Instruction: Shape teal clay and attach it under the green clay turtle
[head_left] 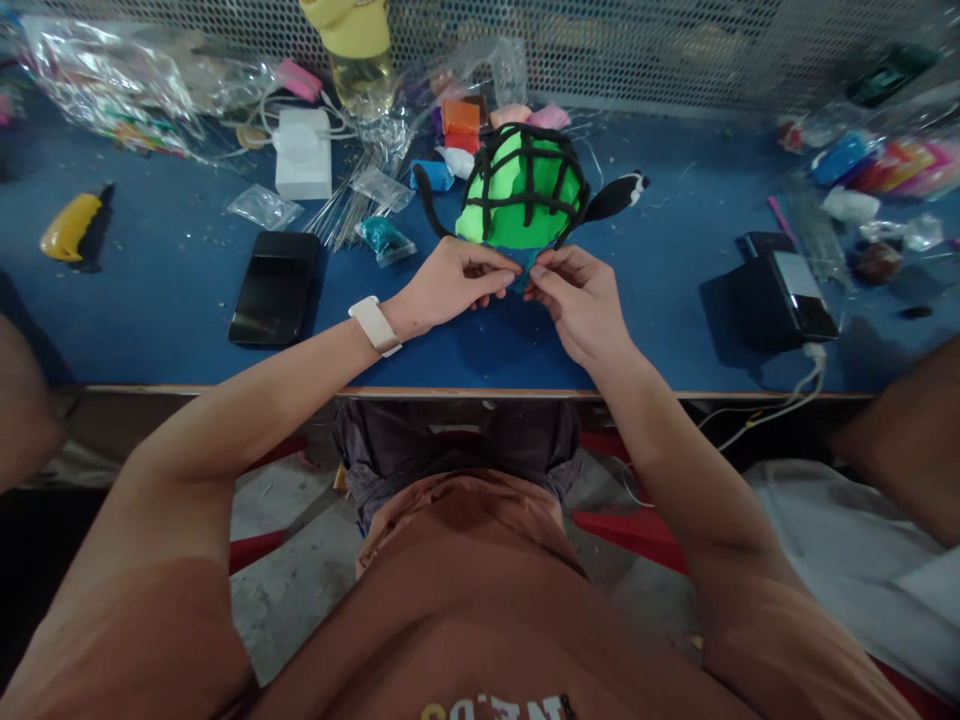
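Note:
A bright green dome [517, 190] crossed by black strips stands on the blue table, with a black curved piece [427, 200] at its left and a black piece with a white-edged tip [616, 196] at its right. Just below the dome, a small teal-blue piece [528, 268] lies between my hands. My left hand [465, 280] has its thumb and forefinger pinched at this piece's left side. From the right, my right hand [581, 295] pinches the same piece. The fingertips of both hands nearly meet, and the piece's lower part is partly hidden by them.
A black phone [275, 288], a yellow-handled cutter [71, 228], a white box [303, 155] and thin wires [352, 200] lie left. Coloured clay packs [459, 120] sit behind the dome. A black device [784, 295] with a white cable is right. Other people's arms show at both sides.

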